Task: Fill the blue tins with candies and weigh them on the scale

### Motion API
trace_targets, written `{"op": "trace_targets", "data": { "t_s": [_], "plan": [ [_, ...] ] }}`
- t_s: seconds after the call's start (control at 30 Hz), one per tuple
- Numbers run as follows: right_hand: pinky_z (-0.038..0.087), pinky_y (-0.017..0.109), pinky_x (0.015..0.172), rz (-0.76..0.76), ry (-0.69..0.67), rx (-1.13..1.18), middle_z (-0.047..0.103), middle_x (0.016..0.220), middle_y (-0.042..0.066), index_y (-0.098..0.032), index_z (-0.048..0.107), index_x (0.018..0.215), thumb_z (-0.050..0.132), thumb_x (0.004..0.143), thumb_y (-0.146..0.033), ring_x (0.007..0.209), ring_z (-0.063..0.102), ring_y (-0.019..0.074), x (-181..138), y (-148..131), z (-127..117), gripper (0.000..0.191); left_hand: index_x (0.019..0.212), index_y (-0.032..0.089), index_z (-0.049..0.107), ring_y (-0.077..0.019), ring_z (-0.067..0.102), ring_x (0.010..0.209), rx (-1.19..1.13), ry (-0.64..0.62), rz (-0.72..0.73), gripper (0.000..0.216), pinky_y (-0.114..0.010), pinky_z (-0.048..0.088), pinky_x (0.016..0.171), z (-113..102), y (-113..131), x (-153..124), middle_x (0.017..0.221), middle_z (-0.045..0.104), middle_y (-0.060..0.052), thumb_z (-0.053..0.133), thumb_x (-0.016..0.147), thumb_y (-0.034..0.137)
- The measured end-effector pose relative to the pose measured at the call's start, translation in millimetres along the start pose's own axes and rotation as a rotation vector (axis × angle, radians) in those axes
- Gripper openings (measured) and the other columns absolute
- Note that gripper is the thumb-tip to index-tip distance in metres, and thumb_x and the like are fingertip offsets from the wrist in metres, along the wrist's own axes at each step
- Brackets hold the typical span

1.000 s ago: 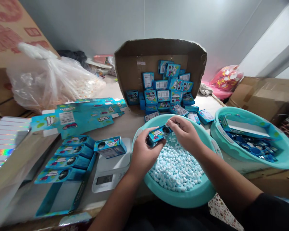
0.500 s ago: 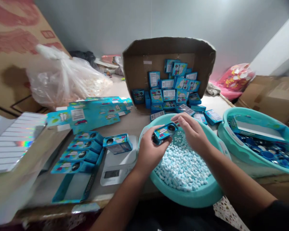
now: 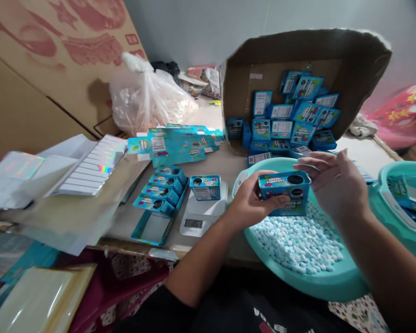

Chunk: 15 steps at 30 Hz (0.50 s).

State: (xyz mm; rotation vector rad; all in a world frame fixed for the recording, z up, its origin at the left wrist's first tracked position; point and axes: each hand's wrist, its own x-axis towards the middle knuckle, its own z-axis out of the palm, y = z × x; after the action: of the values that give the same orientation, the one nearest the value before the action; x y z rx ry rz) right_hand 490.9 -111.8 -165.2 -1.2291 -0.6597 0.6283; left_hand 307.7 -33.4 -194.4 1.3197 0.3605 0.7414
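Note:
My left hand (image 3: 251, 199) is closed around a small blue candy box (image 3: 284, 203), its thumb across the printed front. The box's top end has a dark round spot, and its wide face is turned toward me. Just right of it, my right hand (image 3: 339, 185) is raised with fingers stretched; I see nothing in it. Both hands are over a turquoise basin (image 3: 273, 263) with many small pale blue and white candies (image 3: 301, 245) in it. Left of the basin, a similar box (image 3: 205, 187) stands on a white kitchen scale (image 3: 211, 210).
Several blue boxes (image 3: 156, 203) stand in an open blue tray (image 3: 152, 229) at left. Flattened blue cartons (image 3: 180, 148) lie behind. A cardboard box (image 3: 263, 69) on its side holds many blue boxes. A second turquoise basin (image 3: 384, 199) and a tied plastic bag (image 3: 152, 97) flank the workspace.
The view has turned left, so everything appears shifted right. The held box is tilted to show its wide front. My right hand has opened and lifted slightly beside it.

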Motion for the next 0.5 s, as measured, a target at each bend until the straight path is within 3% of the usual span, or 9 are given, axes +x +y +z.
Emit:
{"op": "trace_targets", "data": {
  "t_s": [0.13,0.27,0.4,0.5],
  "plan": [
    [0.052,0.044,0.089,-0.058,-0.055,-0.013,0.076,0.089,0.009,-0.029,0.076,0.085,0.046,0.099,-0.054,0.092,0.072,0.0254,-0.7,-0.4,-1.7,0.042,0.117,0.02,0.057,-0.0222,0.069,0.092,0.016,-0.017,0.007,0.049,-0.035,0.058,0.081,2.7,-1.6,1.5,0.099,0.069,-0.006,0.082,0.074,0.026],
    [0.054,0.045,0.085,-0.117,-0.265,-0.105,0.074,0.099,0.008,-0.03,0.075,0.097,0.04,0.098,-0.064,0.101,0.069,0.0285,-12.5,-3.9,10.0,0.049,0.119,0.019,0.056,-0.024,0.068,0.098,0.052,0.017,0.042,0.05,-0.037,0.057,0.086,2.9,-4.6,3.2,0.106,0.069,-0.009,0.081,0.077,0.03],
    [0.053,0.041,0.087,-0.288,-0.357,-0.462,0.072,0.107,0.006,-0.029,0.071,0.114,0.069,0.088,-0.048,0.101,0.067,0.0263,-22.6,-1.1,15.0,0.033,0.121,0.019,0.057,-0.0251,0.065,0.106,0.132,0.059,0.15,0.047,-0.038,0.054,0.093,3.9,-6.9,2.1,0.117,0.064,-0.011,0.078,0.082,0.036],
    [0.055,0.039,0.085,-0.387,-0.321,-0.626,0.072,0.11,0.005,-0.029,0.069,0.117,0.079,0.08,-0.037,0.1,0.067,0.0249,-26.0,1.4,13.5,0.039,0.132,0.021,0.054,-0.0276,0.058,0.116,0.301,0.092,0.253,0.058,-0.04,0.052,0.098,1.6,-1.9,-3.4,0.127,0.053,-0.013,0.078,0.08,0.032]
  ]
}}
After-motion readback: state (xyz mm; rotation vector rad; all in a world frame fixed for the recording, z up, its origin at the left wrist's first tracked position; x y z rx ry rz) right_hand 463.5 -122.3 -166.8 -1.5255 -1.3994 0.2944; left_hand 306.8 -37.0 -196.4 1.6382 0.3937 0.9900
